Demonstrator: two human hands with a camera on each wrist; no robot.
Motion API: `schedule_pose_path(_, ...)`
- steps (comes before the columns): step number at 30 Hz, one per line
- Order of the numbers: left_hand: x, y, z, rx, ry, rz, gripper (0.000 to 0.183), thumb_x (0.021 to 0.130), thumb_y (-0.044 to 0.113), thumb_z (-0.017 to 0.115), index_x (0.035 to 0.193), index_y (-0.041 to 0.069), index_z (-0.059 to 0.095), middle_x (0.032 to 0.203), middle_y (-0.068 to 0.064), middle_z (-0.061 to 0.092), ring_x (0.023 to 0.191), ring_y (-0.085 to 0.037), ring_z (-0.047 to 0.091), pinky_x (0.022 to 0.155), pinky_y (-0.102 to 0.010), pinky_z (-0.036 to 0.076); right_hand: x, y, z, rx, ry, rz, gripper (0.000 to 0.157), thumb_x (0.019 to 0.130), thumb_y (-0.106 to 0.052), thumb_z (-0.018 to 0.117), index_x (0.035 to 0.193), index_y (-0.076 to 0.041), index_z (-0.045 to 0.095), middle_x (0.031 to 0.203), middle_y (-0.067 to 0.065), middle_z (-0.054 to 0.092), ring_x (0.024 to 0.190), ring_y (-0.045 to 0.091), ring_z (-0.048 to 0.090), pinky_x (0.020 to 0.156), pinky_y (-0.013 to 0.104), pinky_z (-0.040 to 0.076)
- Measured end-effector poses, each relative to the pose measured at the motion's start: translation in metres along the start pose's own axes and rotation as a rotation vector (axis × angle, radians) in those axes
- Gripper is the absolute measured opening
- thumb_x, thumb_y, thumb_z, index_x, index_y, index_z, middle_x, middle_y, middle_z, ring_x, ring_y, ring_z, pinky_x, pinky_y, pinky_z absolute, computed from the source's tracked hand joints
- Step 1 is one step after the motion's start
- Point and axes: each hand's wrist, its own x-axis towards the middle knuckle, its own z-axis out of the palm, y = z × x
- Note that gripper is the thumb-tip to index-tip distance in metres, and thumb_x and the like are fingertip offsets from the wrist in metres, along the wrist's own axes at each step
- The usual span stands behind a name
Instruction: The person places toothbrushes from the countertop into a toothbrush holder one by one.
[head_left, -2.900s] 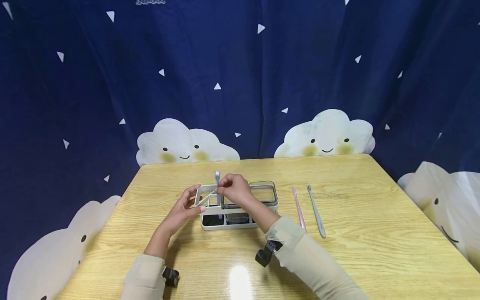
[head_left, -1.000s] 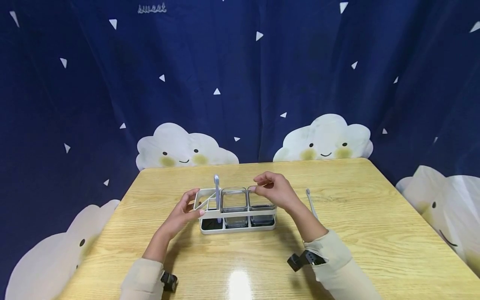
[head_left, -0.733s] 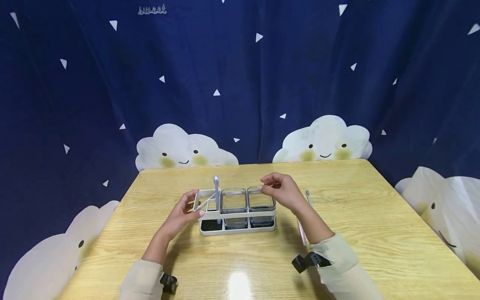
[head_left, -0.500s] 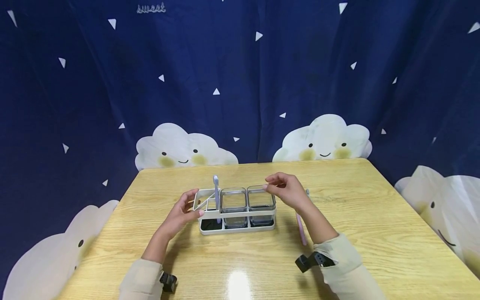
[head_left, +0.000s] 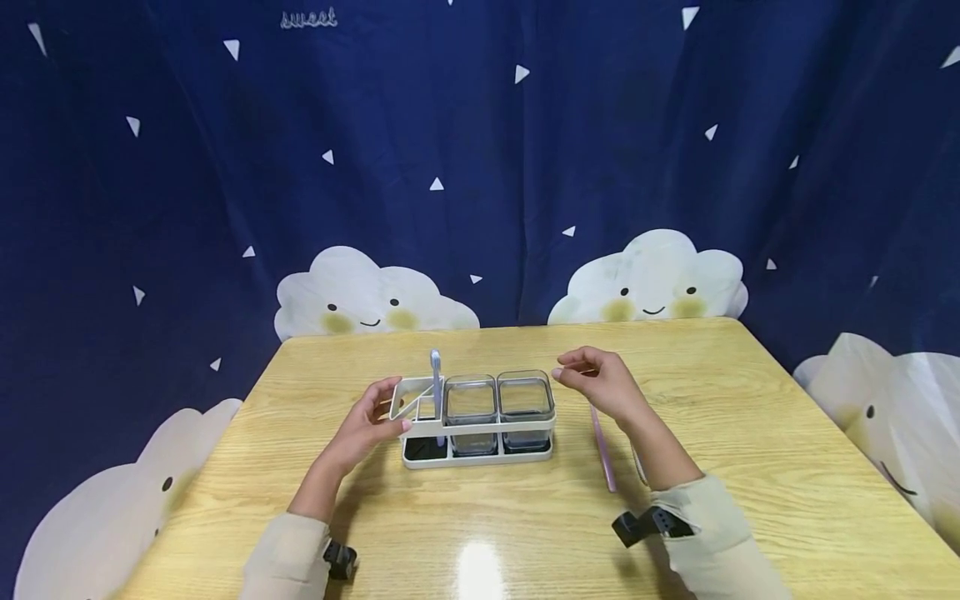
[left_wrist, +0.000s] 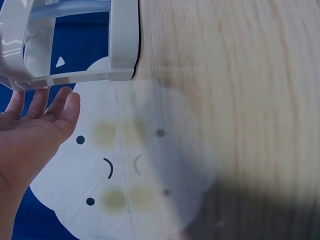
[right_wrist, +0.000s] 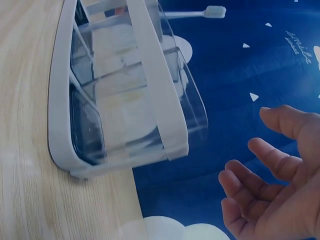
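A white toothbrush holder [head_left: 495,429] stands on the table with two clear square cups [head_left: 470,400] in its middle and right places. One pale blue-purple toothbrush [head_left: 437,379] stands upright in the divided section on the left. My left hand [head_left: 369,423] holds the holder's left end, thumb at the front and fingers toward the back; in the left wrist view its fingertips meet the white frame. My right hand [head_left: 600,383] hovers just right of the right cup, fingers loosely bent with nothing in them. In the right wrist view the hand is apart from the holder.
A pink toothbrush [head_left: 603,454] lies on the wooden table [head_left: 750,433] right of the holder. Beside it a grey toothbrush [head_left: 640,467] is mostly hidden under my right forearm. A dark blue curtain [head_left: 420,108] with clouds hangs behind the table.
My right hand has left the upright toothbrush, which stays in the holder, and moved right past both cups. My left hand has stayed at the holder's left end.
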Motion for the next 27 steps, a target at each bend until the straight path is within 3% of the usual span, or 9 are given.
schedule_pose_path(15,0.0,-0.001,-0.002,-0.005,0.01,-0.012,0.068,0.08,-0.001,0.068,0.138,0.004,0.034,0.134,-0.024,0.038,0.118,-0.039,0.04,0.089,-0.034,0.041,-0.01,0.022,-0.028,-0.073,0.031,0.019,0.041,0.087,-0.028,0.067,0.115,0.0,0.059,0.109,0.018,0.059,0.101,0.032,0.054,0.076,0.039,0.046)
schedule_pose_path(27,0.0,-0.001,-0.002,0.005,0.005,-0.005,0.068,0.08,-0.001,0.068,0.139,0.005,0.033,0.133,-0.024,0.038,0.117,-0.037,0.041,0.091,-0.035,0.04,-0.016,0.044,-0.042,-0.041,0.055,0.069,0.048,0.088,-0.028,0.064,0.125,0.0,0.052,0.121,0.024,0.05,0.108,0.035,0.048,0.081,0.041,0.044)
